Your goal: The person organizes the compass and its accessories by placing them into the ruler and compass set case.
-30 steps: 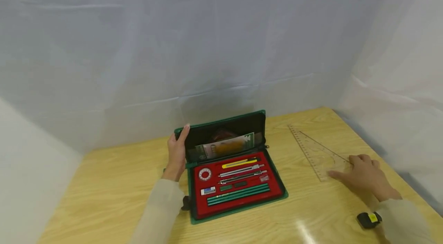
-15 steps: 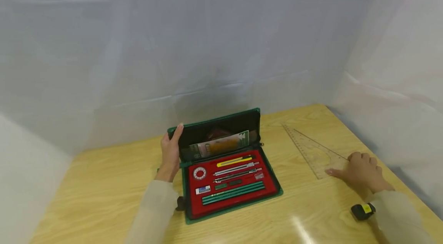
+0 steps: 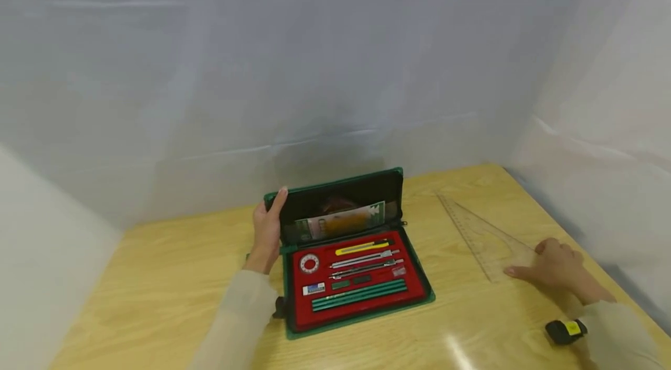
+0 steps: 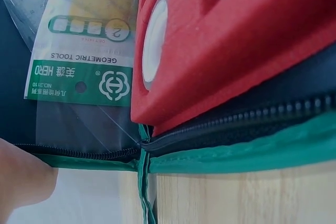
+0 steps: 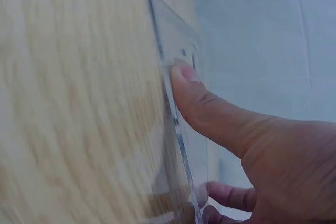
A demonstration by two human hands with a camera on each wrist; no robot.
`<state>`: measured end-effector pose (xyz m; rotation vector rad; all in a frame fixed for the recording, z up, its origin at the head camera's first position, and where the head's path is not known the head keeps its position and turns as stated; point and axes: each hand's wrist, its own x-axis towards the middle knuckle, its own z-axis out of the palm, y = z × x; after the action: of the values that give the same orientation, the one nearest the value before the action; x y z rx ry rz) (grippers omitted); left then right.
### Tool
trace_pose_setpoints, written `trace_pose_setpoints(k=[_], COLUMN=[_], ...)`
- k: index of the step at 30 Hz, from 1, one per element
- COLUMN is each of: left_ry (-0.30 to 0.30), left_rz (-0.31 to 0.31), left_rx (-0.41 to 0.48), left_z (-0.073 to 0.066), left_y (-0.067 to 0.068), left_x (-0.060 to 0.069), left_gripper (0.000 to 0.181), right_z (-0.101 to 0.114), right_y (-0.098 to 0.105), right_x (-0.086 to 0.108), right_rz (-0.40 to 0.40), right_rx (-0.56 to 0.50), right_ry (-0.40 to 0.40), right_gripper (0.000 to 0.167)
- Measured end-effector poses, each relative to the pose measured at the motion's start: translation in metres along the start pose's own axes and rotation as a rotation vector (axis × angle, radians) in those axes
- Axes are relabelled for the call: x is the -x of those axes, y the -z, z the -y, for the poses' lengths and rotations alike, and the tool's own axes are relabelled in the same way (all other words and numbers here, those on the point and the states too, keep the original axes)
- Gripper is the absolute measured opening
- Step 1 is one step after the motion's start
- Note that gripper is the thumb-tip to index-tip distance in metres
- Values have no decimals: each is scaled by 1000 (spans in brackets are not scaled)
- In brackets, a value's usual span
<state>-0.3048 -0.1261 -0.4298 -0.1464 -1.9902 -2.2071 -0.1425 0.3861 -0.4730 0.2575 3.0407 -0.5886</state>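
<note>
A green zip case (image 3: 362,323) lies open on the wooden table, its lid (image 3: 335,183) raised. My left hand (image 3: 267,233) grips the lid's left edge, thumb on the inner side. In the case's red tray (image 3: 367,312) lie a yellow utility knife (image 3: 362,247), compasses (image 3: 364,259), several green pencils (image 3: 359,294), an eraser (image 3: 313,288) and a round white piece (image 3: 309,263). To the right, my right hand (image 3: 558,268) pinches a clear set square (image 3: 472,236) near its right corner. The right wrist view has the thumb on its face and fingers curled at the other side.
A printed card labelled geometric tools (image 4: 79,80) sits in the lid's clear pocket, with a clear plastic piece (image 4: 31,6) beside it. A white sheet (image 3: 314,67) hangs behind the table (image 3: 173,288) and on both sides. The table's right edge runs close to my right hand.
My right hand and the set square have shifted slightly right and nearer to me. The left hand keeps its hold on the lid. The head view swung a little and back.
</note>
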Motion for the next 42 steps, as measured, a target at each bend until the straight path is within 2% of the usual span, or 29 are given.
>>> trace_pose_setpoints(k=[3, 6, 8, 9, 13, 15, 18, 20, 23, 25, 27, 30, 33, 36, 40, 42], left_ry=[29, 42, 35, 36, 22, 18, 6, 8, 15, 19, 23, 25, 30, 26, 13, 10], left_rz=[10, 15, 19, 14, 17, 15, 16, 17, 25, 32, 40, 45, 39, 32, 29, 26], left_rx=[-7, -14, -8, -6, 18, 21, 44, 53, 59, 53, 50, 52, 32, 14, 7, 3], left_z=[1, 1, 1, 2, 2, 3, 3, 3, -2, -7, -13, -12, -3, 5, 6, 6], left_y=[-2, -5, -7, -8, -11, -12, -14, -14, -15, -16, -17, -19, -18, -18, -18, -19], left_x=[1, 2, 2, 2, 1, 0, -2, -3, -1, 2, 6, 8, 5, 3, 4, 4], left_gripper=[55, 63, 63, 62, 56, 50, 39, 32, 24, 21, 21, 27, 31, 42, 47, 49], right_z=[-10, -21, -26, -28, -33, -32, -29, -25, -19, -16, -15, -14, -15, -14, -8, -1], right_y=[3, 12, 19, 23, 32, 35, 38, 40, 41, 41, 41, 39, 38, 38, 41, 45], right_x=[1, 5, 9, 11, 22, 26, 27, 26, 23, 21, 20, 20, 21, 22, 22, 21], right_rz=[7, 27, 29, 17, -87, -157, -227, -262, -315, -361, -415, -514, -585, -639, -603, -557], right_rx=[-63, -180, -287, -307, -333, -305, -410, -530, -695, -734, -744, -751, -749, -724, -893, -956], right_ry=[14, 1, -16, -15, 21, 37, 46, 45, 56, 47, 59, 89, 131, 174, 323, 374], right_gripper=[88, 84, 82, 80, 69, 68, 72, 61, 34, 19, 14, 16, 23, 26, 25, 25])
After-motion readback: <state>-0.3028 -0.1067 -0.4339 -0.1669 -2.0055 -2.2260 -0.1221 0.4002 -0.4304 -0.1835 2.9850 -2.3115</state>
